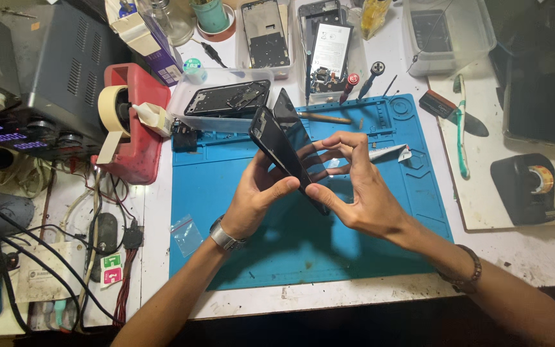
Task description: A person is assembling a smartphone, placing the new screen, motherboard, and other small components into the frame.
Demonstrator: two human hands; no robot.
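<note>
1. While both hands meet above the blue mat (226,193) at frame centre, the phone (277,144) sits between them, lifted clear of the mat.
2. Left hand (258,199): fingers closed around the phone's lower edge, thumb pressed to its near side.
3. Right hand (354,186): thumb and forefinger pinched on the phone's lower right end; remaining fingers spread behind a dark screen panel (300,138), which stands slightly apart from the body.
4. Progress, as judged: the panel looks partly lifted at the upper end; the lower end appears joined, so separation seems unfinished.
5. Orientation: long axis runs from upper left to lower right of frame; the phone is tilted on edge, its top end toward the parts tray (226,103).
</note>
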